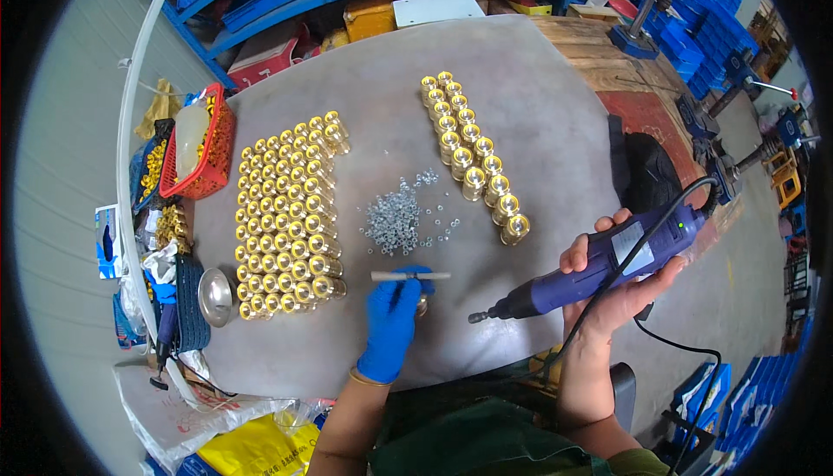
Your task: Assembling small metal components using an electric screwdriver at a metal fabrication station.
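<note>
My left hand [390,324], in a blue glove, is closed near the front of the table with a slim grey rod [386,276] lying crosswise at its fingertips. Beside those fingers, a small brass-coloured piece [423,306] shows only in part; whether it is gripped too is unclear. My bare right hand [612,307] is wrapped around a purple corded electric screwdriver [555,289], whose dark socket tip [479,316] points left toward the gloved hand. A pile of small silvery nuts [395,223] lies just beyond my left hand.
Many brass cylindrical fittings [286,216] stand in rows on the left, with a double row of fittings [469,155] at right. A red basket [208,159] and a metal bowl [215,296] line the left edge. The black power cable [694,188] loops past my right arm.
</note>
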{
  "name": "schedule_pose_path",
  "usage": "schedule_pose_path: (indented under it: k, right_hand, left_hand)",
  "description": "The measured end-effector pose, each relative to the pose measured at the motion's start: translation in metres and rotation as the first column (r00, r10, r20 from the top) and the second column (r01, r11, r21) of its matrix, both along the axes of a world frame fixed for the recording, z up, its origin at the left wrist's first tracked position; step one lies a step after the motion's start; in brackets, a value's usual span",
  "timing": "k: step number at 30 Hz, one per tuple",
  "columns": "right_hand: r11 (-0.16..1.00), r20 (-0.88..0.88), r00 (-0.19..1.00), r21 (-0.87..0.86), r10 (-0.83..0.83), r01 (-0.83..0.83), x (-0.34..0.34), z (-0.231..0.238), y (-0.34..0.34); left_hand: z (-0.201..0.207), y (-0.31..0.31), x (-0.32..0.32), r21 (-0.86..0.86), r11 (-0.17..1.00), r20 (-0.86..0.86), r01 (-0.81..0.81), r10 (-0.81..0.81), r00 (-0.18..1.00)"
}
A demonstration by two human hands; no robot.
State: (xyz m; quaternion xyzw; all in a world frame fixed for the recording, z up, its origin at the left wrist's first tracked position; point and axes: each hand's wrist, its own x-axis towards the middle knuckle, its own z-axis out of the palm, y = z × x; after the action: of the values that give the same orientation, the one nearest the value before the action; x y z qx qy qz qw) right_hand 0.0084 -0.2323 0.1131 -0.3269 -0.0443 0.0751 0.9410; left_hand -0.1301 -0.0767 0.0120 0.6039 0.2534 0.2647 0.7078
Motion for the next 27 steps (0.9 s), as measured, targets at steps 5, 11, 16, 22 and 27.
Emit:
schedule_pose_path:
  k: [5,11,16,22,27]
  right_hand:
    - [1.0,-0.005,1.0,0.001,0.007,-0.007,-0.001,0.0,0.001]
    - [1.0,-0.002,1.0,0.007,0.003,-0.003,-0.001,0.002,0.002]
    - [1.0,-0.009,1.0,-0.006,0.006,-0.006,-0.001,0.002,0.001]
    - [0.982,0.124,0.984,-0.154,0.129,-0.11,-0.003,0.002,-0.001]
    - [0.641,0.383,0.637,-0.732,0.668,-0.232,0.0,-0.003,-0.014]
  left_hand:
    - [-0.014,0.003,-0.004,-0.184,0.978,0.09,0.098,-0.083,0.993]
    - [-0.024,0.0,0.002,0.088,0.994,-0.003,0.063,-0.063,0.998]
    - [-0.021,0.008,-0.005,-0.348,0.933,0.068,0.086,-0.066,0.995]
    - [-0.025,-0.007,0.004,0.258,0.966,0.082,0.003,-0.025,0.996]
    - [-0.004,0.015,-0.005,-0.365,0.925,-0.342,-0.106,-0.027,0.939]
